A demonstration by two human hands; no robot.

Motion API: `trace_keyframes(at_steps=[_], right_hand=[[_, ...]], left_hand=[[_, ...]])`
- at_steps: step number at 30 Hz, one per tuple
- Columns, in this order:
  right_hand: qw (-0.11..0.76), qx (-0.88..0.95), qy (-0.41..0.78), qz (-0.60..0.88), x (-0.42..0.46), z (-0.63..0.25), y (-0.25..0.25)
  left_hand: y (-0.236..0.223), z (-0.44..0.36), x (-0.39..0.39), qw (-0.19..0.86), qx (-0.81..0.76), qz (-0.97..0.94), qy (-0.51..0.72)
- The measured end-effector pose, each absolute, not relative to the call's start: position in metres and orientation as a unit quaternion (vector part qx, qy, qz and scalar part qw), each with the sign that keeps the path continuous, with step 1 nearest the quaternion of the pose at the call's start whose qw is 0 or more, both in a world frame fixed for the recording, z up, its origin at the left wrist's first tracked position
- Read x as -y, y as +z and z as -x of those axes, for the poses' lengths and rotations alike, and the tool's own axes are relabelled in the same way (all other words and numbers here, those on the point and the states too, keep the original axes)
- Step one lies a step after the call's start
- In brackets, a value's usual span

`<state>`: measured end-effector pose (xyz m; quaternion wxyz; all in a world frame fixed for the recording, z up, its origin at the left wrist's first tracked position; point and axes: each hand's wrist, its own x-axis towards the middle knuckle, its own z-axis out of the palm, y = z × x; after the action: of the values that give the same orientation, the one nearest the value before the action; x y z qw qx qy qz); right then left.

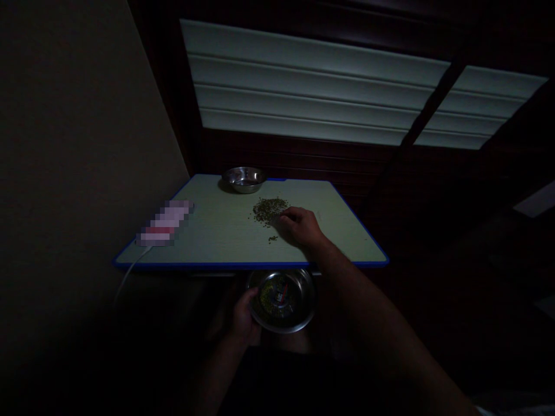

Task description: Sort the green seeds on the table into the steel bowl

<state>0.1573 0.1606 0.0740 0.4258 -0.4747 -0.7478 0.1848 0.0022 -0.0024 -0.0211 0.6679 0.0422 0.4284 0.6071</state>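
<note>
My left hand (245, 315) grips the rim of a shiny metal bowl (306, 306), thumb over its edge, just below the front edge of the table. Small greenish beans (269, 294) lie in that bowl, around a dark and red patch at its bottom. On the tabletop, my right hand (299, 224) rests at the right side of a loose pile of small greenish-brown beans (267, 209). Its fingers are curled together, and what they pinch, if anything, is hidden. A few stray beans (272, 238) lie nearer the front edge.
A second metal bowl (244, 188) stands at the back of the pale, blue-edged table (217, 231). On the left lies a blurred-out pink, phone-like object (167, 222) with a white cable (130, 268) hanging off the front. A wall and dark-framed panels surround the table; the room is dim.
</note>
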Motion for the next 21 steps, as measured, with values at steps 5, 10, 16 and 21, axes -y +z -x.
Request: trace_keyframes(at_steps=[5,10,16,21], right_hand=[[0.424,0.742,0.208,0.476,-0.1582,-0.1578,0.0755],[0.429,0.737,0.196,0.484,-0.1574,-0.1576,0.075],[0.438,0.731,0.171,0.494,-0.158,-0.157,0.0743],[0.421,0.752,0.197,0.467,-0.159,-0.1573,0.0741]], left_hand=[[-0.0169,-0.0037,0.0029,0.671,-0.429,-0.037,0.603],[-0.0134,-0.004,0.0034,0.667,-0.429,-0.039,0.608],[-0.0148,-0.0036,0.0033,0.666,-0.433,-0.031,0.606],[-0.0131,-0.0042,0.0033,0.669,-0.438,-0.025,0.6]])
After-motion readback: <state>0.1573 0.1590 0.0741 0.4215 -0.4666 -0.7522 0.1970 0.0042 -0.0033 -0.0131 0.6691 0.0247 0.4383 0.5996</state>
